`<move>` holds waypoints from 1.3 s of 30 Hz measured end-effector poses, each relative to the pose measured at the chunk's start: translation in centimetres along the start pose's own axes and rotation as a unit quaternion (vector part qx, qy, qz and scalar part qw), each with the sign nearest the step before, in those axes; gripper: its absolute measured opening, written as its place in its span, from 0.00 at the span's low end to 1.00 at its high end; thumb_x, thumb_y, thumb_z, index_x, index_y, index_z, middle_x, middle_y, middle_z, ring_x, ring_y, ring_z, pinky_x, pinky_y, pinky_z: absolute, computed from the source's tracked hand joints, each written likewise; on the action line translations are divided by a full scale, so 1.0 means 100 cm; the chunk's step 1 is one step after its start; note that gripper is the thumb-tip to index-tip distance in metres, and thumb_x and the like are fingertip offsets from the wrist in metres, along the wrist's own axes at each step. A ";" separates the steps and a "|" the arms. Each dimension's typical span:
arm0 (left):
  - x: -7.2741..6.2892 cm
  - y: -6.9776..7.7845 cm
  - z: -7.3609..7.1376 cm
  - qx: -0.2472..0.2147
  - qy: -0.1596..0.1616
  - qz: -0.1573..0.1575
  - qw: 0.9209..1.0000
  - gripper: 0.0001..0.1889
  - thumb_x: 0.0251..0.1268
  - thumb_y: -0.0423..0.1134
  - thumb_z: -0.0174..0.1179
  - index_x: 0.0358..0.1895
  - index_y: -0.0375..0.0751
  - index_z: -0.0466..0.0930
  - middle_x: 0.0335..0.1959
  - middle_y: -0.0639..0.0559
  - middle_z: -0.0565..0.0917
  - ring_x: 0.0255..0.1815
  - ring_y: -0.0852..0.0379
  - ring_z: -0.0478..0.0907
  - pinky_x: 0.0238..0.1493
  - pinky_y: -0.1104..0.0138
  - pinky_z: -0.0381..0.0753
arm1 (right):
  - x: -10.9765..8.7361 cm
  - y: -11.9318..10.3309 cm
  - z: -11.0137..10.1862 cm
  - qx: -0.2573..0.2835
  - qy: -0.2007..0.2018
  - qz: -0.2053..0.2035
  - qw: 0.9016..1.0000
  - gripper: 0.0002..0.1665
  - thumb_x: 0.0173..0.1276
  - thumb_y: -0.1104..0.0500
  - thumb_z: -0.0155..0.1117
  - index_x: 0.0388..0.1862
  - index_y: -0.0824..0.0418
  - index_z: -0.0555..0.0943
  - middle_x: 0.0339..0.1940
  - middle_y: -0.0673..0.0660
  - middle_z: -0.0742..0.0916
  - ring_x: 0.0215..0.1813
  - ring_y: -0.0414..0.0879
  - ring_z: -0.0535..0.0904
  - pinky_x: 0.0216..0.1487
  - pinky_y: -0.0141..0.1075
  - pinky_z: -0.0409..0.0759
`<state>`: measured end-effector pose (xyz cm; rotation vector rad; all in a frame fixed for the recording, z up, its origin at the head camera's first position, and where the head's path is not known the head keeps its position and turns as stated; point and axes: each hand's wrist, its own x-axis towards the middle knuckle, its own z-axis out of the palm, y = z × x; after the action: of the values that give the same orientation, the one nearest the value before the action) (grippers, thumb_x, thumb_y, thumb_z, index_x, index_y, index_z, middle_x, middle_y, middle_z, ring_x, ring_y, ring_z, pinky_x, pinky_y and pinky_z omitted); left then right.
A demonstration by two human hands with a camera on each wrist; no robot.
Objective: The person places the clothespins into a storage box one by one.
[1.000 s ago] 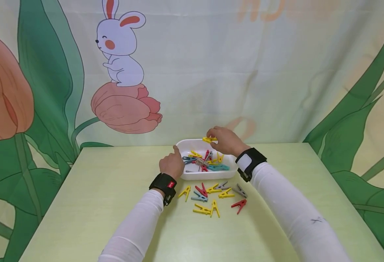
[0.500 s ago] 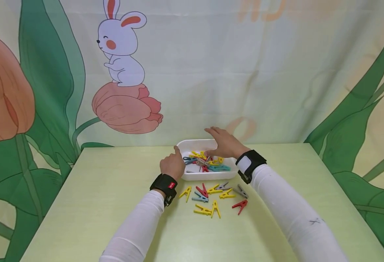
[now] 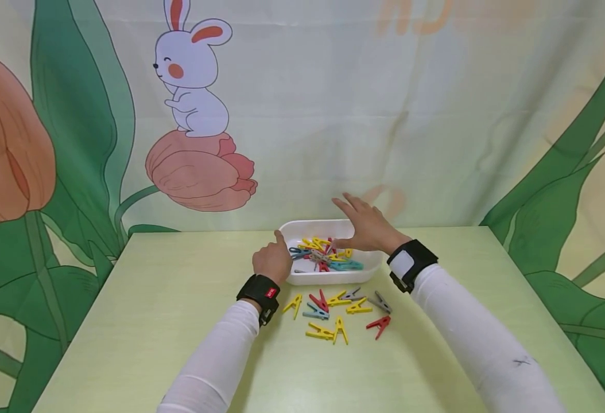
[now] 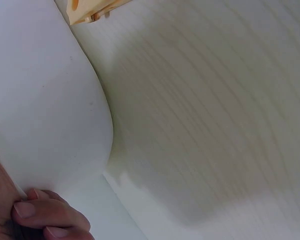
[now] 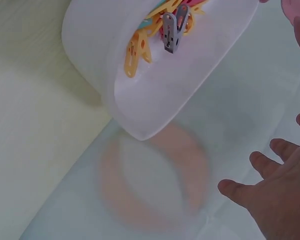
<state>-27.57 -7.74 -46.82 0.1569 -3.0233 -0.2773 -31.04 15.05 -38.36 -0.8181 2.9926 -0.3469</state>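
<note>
A white plastic tub [image 3: 328, 279] stands at the table's back edge with a pile of yellow, red, grey and teal clothespins [image 3: 345, 265] in it. At its left end my left hand [image 3: 272, 261] grips the rim; the left wrist view shows curled fingers [image 4: 50, 212] by the tub's outer wall [image 4: 45, 95]. Over the right end my right hand [image 3: 371, 227] is spread, fingers straight and holding nothing. The right wrist view has a grey clothespin [image 5: 171, 32] and a yellow clothespin [image 5: 132, 52] inside the tub, with the spread right hand [image 5: 280, 185] beyond its rim.
Several loose clothespins lie on the table [image 3: 178, 321] in front of the tub, among them a red clothespin [image 3: 379, 326] at the right and a yellow clothespin [image 3: 293, 305] at the left. A printed cloth backdrop [image 3: 302, 143] hangs right behind the tub.
My right hand has let go of a yellow clothespin into the tub, spread its fingers and moved right. The left hand has stayed at the rim.
</note>
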 end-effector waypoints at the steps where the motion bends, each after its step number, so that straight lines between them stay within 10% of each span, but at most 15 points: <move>1: 0.000 0.000 0.000 -0.001 0.000 0.000 1.000 0.31 0.72 0.41 0.51 0.75 0.34 0.58 0.25 0.43 0.83 0.21 0.49 0.78 0.27 0.59 0.77 | -0.003 0.001 -0.001 0.000 0.003 -0.002 1.000 0.62 0.57 0.35 0.70 0.81 0.47 0.47 0.83 0.59 0.50 0.81 0.62 0.50 0.73 0.66 0.50; 19: -0.001 0.000 0.001 -0.003 -0.004 0.000 1.000 0.31 0.72 0.40 0.50 0.75 0.35 0.58 0.22 0.44 0.81 0.19 0.50 0.76 0.25 0.59 0.74 | -0.064 0.002 -0.018 -0.007 0.060 -0.054 0.997 0.64 0.54 0.37 0.74 0.81 0.47 0.48 0.83 0.57 0.51 0.81 0.57 0.50 0.73 0.66 0.48; 39: -0.001 -0.002 -0.002 -0.005 -0.013 0.000 1.000 0.32 0.72 0.41 0.51 0.76 0.35 0.57 0.23 0.45 0.81 0.20 0.51 0.75 0.25 0.60 0.73 | -0.122 -0.006 0.012 -0.008 0.040 -0.060 0.997 0.66 0.52 0.37 0.76 0.81 0.42 0.46 0.83 0.54 0.51 0.81 0.55 0.50 0.73 0.66 0.48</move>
<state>-27.48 -7.93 -46.71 0.1521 -3.0478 -0.2974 -20.16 20.44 -39.90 -1.0129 3.0308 -0.3676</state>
